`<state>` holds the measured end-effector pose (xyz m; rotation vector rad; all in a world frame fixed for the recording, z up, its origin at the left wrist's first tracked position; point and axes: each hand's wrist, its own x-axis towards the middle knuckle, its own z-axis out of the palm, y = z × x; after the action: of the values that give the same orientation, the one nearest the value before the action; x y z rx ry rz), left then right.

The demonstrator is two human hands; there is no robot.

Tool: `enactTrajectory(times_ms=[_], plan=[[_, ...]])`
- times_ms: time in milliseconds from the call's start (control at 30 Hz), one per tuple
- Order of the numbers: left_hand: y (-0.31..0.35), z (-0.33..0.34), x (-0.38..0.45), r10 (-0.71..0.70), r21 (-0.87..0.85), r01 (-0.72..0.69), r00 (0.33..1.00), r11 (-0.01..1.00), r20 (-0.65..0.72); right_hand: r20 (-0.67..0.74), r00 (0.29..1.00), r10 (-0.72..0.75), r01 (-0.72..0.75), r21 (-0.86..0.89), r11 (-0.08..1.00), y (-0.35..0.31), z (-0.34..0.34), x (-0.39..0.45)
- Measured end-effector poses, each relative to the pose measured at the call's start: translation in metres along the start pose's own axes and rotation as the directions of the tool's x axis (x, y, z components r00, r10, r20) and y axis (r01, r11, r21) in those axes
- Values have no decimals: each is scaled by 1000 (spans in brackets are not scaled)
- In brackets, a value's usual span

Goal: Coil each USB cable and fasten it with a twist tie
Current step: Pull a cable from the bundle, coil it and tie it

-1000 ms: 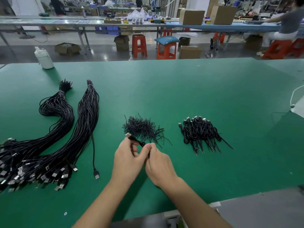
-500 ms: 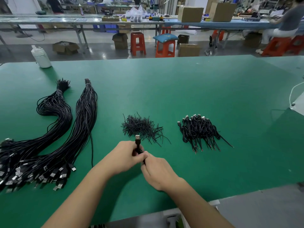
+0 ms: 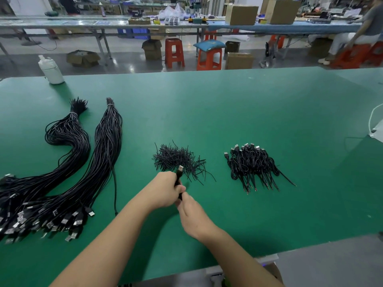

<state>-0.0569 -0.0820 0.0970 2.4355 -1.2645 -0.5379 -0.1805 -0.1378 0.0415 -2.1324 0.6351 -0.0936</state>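
My left hand (image 3: 165, 189) grips a black USB cable (image 3: 179, 172) near its plug, which sticks up above my fist. My right hand (image 3: 191, 214) sits just below and pinches the same cable where it leaves the left fist. The cable's loose end trails left across the green table (image 3: 228, 112) toward the bundles. Black twist ties (image 3: 176, 158) lie in a pile just beyond my hands. A heap of coiled, tied cables (image 3: 252, 164) rests to the right. Two long bundles of uncoiled USB cables (image 3: 87, 162) lie at the left.
A white bottle (image 3: 50, 70) stands at the table's far left corner. A white cord (image 3: 373, 119) hangs over the right edge. Beyond the table are orange stools (image 3: 209, 59), cardboard boxes and another workbench with a seated person (image 3: 364, 32).
The cable's plug end has turned from lying sideways between my hands to pointing up out of my left fist. My right hand has slid below the left.
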Motion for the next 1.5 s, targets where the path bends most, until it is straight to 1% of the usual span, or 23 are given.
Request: enactTrajectory(times_ms=[67, 133, 167, 200, 233, 267, 300, 333, 400, 433, 533, 633, 767, 933, 1067, 1200, 1300, 1367, 1433, 1500], plan=[[1, 4, 4, -4, -40, 4, 1000, 999, 8, -40, 999, -8, 5, -65, 998, 5, 0, 3], [1, 10, 8, 12, -121, -13, 1000, 993, -11, -94, 996, 4, -10, -59, 998, 9, -3, 5], [1, 12, 10, 21, -196, -24, 1000, 980, -20, -121, 993, 14, -20, -48, 999, 11, -4, 7], [-1, 15, 12, 20, -328, -24, 1000, 944, -16, -153, 988, 22, -27, -30, 999, 14, -7, 9], [-2, 17, 14, 11, -491, -11, 1000, 871, -4, -191, 981, 31, -32, -5, 999, 18, -9, 12], [-5, 19, 17, -18, -598, 15, 1000, 802, 1, -233, 971, 48, -42, 32, 999, 22, -13, 14], [-9, 21, 22, -65, -636, 39, 998, 771, -17, -272, 959, 78, -57, 84, 995, 26, -16, 17], [-13, 23, 28, -121, -576, 62, 991, 815, -65, -303, 946, 112, -70, 144, 987, 29, -18, 18], [-22, 30, 41, -199, -323, 130, 961, 937, -190, -323, 932, 161, -90, 224, 970, 33, -19, 21], [-23, 34, 45, -206, -240, 151, 953, 959, -224, -310, 935, 171, -101, 229, 968, 34, -19, 22], [-20, 46, 57, -192, -120, 167, 951, 979, -243, -260, 951, 166, -114, 203, 972, 35, -18, 23], [-13, 55, 65, -193, -34, 191, 942, 981, -276, -218, 963, 156, -116, 184, 976, 37, -21, 25], [-9, 62, 69, -179, 18, 195, 932, 981, -316, -178, 972, 156, -126, 173, 977, 38, -21, 26], [-9, 60, 67, -181, 85, 215, 936, 973, -301, -147, 977, 154, -128, 173, 977, 37, -22, 27], [-10, 58, 61, -151, 153, 203, 942, 967, -299, -108, 981, 162, -139, 198, 970, 36, -25, 26], [-23, 52, 49, -137, 169, 194, 944, 966, -299, -54, 991, 126, -113, 197, 974, 36, -26, 24], [-37, 47, 37, -132, 152, 192, 933, 970, -335, -21, 994, 105, -98, 211, 972, 37, -26, 25], [-42, 44, 31, -145, 57, 181, 910, 982, -389, -2, 996, 91, -88, 191, 978, 38, -26, 24], [-39, 43, 25, -174, -101, 144, 881, 984, -439, 6, 997, 80, -80, 177, 981, 39, -26, 25], [-30, 45, 19, -198, -243, 101, 888, 965, -416, 16, 996, 86, -87, 163, 983, 40, -26, 26]])
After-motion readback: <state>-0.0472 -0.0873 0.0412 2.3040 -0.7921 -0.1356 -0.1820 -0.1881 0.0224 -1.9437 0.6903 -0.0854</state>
